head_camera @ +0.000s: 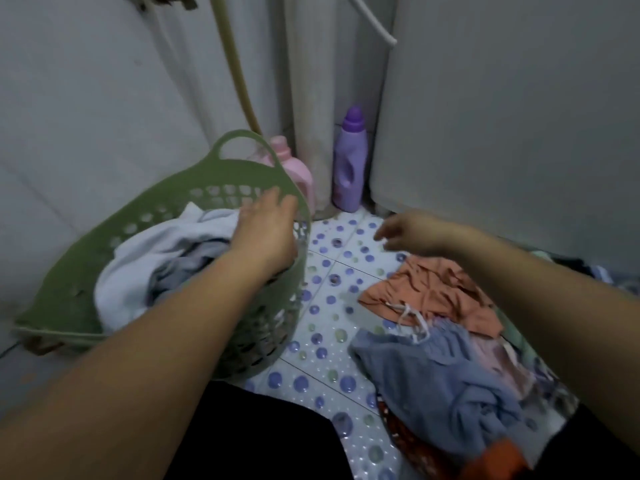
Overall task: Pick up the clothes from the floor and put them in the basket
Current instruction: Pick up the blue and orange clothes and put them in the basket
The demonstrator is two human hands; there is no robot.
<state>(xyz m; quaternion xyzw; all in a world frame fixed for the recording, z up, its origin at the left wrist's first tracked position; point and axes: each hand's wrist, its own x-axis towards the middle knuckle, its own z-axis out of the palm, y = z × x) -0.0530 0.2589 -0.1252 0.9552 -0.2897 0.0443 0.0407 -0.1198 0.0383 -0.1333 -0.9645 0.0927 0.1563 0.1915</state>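
Left hand (266, 230) spread on the basket (69, 271) pile, packing it; right hand (408, 232) open, empty, over orange shorts (433, 292).

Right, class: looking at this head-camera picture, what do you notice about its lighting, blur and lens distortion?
Head view: dim, flat light with a bluish cast and no glare; the right hand is smeared by motion blur, the left hand at the green perforated plastic basket only slightly; the wide lens bows the grey walls, and the purple plastic bottle at the back looks soft.
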